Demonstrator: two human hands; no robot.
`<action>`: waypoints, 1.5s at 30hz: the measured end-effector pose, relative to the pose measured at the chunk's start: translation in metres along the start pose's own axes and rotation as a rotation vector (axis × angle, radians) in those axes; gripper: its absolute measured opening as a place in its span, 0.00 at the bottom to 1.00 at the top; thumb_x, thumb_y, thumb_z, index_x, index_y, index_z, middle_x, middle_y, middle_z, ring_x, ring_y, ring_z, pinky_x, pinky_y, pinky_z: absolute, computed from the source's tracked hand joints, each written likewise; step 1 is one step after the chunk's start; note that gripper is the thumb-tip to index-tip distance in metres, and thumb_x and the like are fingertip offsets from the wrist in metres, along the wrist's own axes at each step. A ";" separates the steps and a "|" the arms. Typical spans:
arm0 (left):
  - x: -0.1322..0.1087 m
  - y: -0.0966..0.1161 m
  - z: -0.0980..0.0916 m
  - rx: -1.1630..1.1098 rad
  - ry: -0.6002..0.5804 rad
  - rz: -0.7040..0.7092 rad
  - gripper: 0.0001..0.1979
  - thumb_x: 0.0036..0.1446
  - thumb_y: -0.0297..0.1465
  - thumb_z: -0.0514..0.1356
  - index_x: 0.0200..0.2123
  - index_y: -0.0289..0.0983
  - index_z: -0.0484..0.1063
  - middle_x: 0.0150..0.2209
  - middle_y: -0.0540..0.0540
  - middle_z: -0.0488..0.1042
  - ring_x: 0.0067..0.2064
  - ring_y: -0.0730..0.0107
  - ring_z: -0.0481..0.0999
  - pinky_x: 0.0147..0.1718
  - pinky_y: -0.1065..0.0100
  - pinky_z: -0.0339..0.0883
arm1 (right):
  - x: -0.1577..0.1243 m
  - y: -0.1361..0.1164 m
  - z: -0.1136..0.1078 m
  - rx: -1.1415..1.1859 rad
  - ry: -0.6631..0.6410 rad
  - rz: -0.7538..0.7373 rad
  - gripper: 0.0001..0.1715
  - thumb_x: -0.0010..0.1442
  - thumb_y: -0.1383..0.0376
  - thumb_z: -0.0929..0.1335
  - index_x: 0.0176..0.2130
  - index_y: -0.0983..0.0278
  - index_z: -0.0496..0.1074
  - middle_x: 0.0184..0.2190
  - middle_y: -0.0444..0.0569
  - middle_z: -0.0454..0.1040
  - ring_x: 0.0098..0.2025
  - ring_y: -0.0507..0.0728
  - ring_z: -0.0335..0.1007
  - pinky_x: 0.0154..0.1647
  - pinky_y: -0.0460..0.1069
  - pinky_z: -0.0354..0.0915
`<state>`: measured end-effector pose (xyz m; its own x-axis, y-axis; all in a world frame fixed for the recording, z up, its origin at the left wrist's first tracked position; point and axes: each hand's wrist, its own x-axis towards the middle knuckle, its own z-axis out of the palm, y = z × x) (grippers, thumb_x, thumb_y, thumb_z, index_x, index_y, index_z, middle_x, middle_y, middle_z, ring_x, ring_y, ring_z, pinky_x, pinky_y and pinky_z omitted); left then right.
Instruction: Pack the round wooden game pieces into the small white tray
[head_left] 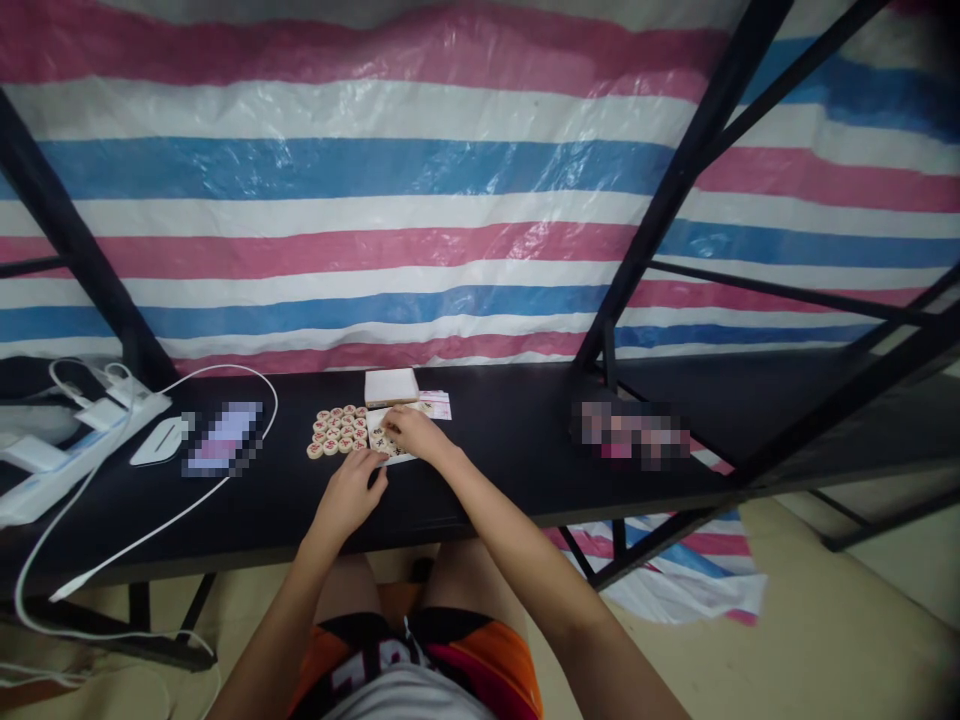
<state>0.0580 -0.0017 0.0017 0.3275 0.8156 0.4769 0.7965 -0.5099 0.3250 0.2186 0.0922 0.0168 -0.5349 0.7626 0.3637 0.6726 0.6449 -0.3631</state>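
Round wooden game pieces with red markings [337,432] stand in rows on the black table, left of the hands. Beside them lies a white sheet or shallow tray [401,456] with several dark-marked pieces on it. My right hand [412,430] reaches over these pieces, fingertips bent down at them; what it pinches, if anything, is too small to make out. My left hand [354,490] rests at the near edge of the white sheet, its thumb apart from the fingers, with nothing visible in it. A white box [391,386] sits just behind.
Printed paper slips [436,404] lie right of the box. At the left are a power strip [90,440], white cables, a white flat object [159,441] and a blurred phone-like item [225,437]. Black metal posts [660,230] rise on both sides before a striped sheet [360,170].
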 end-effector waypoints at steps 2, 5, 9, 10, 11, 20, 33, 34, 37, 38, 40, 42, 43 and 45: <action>0.000 -0.001 0.001 0.000 -0.002 0.001 0.11 0.58 0.28 0.52 0.42 0.39 0.71 0.40 0.45 0.72 0.45 0.63 0.70 0.44 0.63 0.67 | 0.004 0.000 0.000 -0.031 -0.022 0.008 0.08 0.58 0.72 0.64 0.36 0.65 0.72 0.38 0.49 0.71 0.39 0.52 0.67 0.42 0.45 0.59; 0.000 0.000 0.000 -0.004 -0.010 -0.003 0.10 0.58 0.28 0.52 0.41 0.38 0.71 0.40 0.45 0.72 0.45 0.62 0.71 0.44 0.62 0.67 | 0.007 0.001 0.000 -0.052 -0.020 0.022 0.09 0.57 0.73 0.63 0.36 0.65 0.72 0.39 0.50 0.72 0.40 0.53 0.67 0.42 0.45 0.59; 0.001 0.002 -0.001 -0.005 -0.015 -0.003 0.10 0.58 0.28 0.51 0.41 0.39 0.71 0.40 0.45 0.72 0.45 0.63 0.71 0.44 0.63 0.67 | 0.010 0.003 -0.001 -0.073 -0.013 0.045 0.11 0.56 0.74 0.63 0.38 0.66 0.72 0.39 0.50 0.73 0.41 0.53 0.67 0.42 0.45 0.59; 0.001 0.002 -0.002 -0.005 -0.016 -0.002 0.10 0.59 0.28 0.51 0.41 0.39 0.70 0.40 0.45 0.72 0.45 0.63 0.71 0.44 0.63 0.67 | 0.011 0.003 -0.001 -0.080 -0.016 0.049 0.12 0.56 0.74 0.63 0.38 0.66 0.72 0.39 0.50 0.73 0.41 0.53 0.68 0.41 0.45 0.59; 0.001 0.002 -0.002 -0.005 -0.019 -0.003 0.10 0.59 0.28 0.51 0.41 0.39 0.70 0.40 0.45 0.72 0.45 0.63 0.70 0.44 0.63 0.67 | 0.012 0.003 -0.002 -0.087 -0.021 0.056 0.12 0.56 0.74 0.63 0.38 0.66 0.72 0.39 0.50 0.73 0.40 0.53 0.68 0.41 0.45 0.59; 0.000 0.000 0.000 -0.003 -0.025 -0.006 0.11 0.59 0.28 0.51 0.42 0.38 0.70 0.41 0.44 0.71 0.45 0.62 0.70 0.45 0.62 0.66 | 0.018 -0.001 -0.006 -0.165 -0.072 0.145 0.15 0.58 0.71 0.62 0.42 0.62 0.74 0.40 0.51 0.74 0.43 0.55 0.68 0.42 0.45 0.58; 0.001 0.001 0.000 0.000 -0.016 0.002 0.10 0.59 0.28 0.51 0.41 0.38 0.70 0.40 0.44 0.72 0.45 0.63 0.71 0.44 0.63 0.66 | 0.017 -0.008 -0.010 -0.372 -0.169 0.060 0.18 0.62 0.68 0.59 0.42 0.65 0.76 0.44 0.55 0.74 0.46 0.58 0.66 0.49 0.49 0.58; 0.001 0.001 0.000 0.000 -0.013 0.005 0.10 0.59 0.28 0.51 0.41 0.38 0.70 0.40 0.44 0.72 0.44 0.63 0.71 0.45 0.63 0.66 | 0.016 -0.008 -0.009 -0.370 -0.168 0.059 0.18 0.61 0.69 0.59 0.42 0.65 0.76 0.45 0.55 0.74 0.47 0.58 0.66 0.50 0.49 0.58; 0.000 0.002 -0.001 0.000 -0.013 0.005 0.10 0.59 0.28 0.51 0.41 0.38 0.70 0.40 0.44 0.72 0.44 0.63 0.71 0.45 0.63 0.66 | 0.016 -0.006 -0.007 -0.336 -0.167 0.061 0.18 0.59 0.72 0.60 0.42 0.65 0.76 0.44 0.55 0.74 0.47 0.57 0.66 0.51 0.49 0.57; 0.000 0.002 -0.001 0.000 -0.016 0.001 0.11 0.59 0.28 0.51 0.42 0.37 0.70 0.40 0.44 0.72 0.44 0.63 0.71 0.45 0.63 0.66 | 0.015 -0.005 -0.006 -0.316 -0.160 0.061 0.18 0.59 0.72 0.60 0.42 0.65 0.76 0.44 0.55 0.74 0.47 0.57 0.66 0.51 0.49 0.56; 0.000 0.002 -0.002 0.001 -0.022 -0.008 0.11 0.59 0.28 0.51 0.42 0.37 0.70 0.40 0.44 0.72 0.45 0.63 0.71 0.44 0.63 0.67 | 0.013 0.000 -0.005 -0.270 -0.123 0.071 0.19 0.58 0.73 0.60 0.44 0.65 0.75 0.44 0.54 0.74 0.47 0.57 0.66 0.51 0.49 0.56; 0.000 0.002 -0.002 0.000 -0.027 -0.013 0.11 0.59 0.28 0.51 0.42 0.38 0.70 0.41 0.45 0.72 0.45 0.63 0.71 0.44 0.63 0.67 | 0.008 0.009 -0.007 -0.216 -0.038 0.115 0.22 0.57 0.74 0.60 0.48 0.64 0.73 0.45 0.53 0.73 0.48 0.57 0.65 0.51 0.49 0.56; 0.000 0.002 -0.002 -0.002 -0.024 -0.014 0.11 0.59 0.28 0.51 0.42 0.38 0.70 0.41 0.45 0.72 0.45 0.63 0.71 0.44 0.63 0.67 | 0.004 0.015 -0.009 -0.193 0.023 0.158 0.24 0.57 0.75 0.59 0.50 0.64 0.71 0.46 0.52 0.72 0.48 0.56 0.64 0.52 0.49 0.56; -0.001 0.002 -0.001 -0.006 -0.017 -0.012 0.10 0.59 0.28 0.51 0.41 0.38 0.71 0.41 0.45 0.72 0.45 0.63 0.71 0.45 0.64 0.66 | -0.004 0.030 -0.015 -0.160 0.160 0.275 0.27 0.56 0.77 0.58 0.53 0.64 0.68 0.47 0.52 0.71 0.49 0.56 0.63 0.52 0.49 0.56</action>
<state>0.0584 -0.0033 0.0031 0.3266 0.8260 0.4594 0.7972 -0.5019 0.3356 0.2487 0.1080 0.0172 -0.2448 0.8808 0.4054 0.8587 0.3911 -0.3312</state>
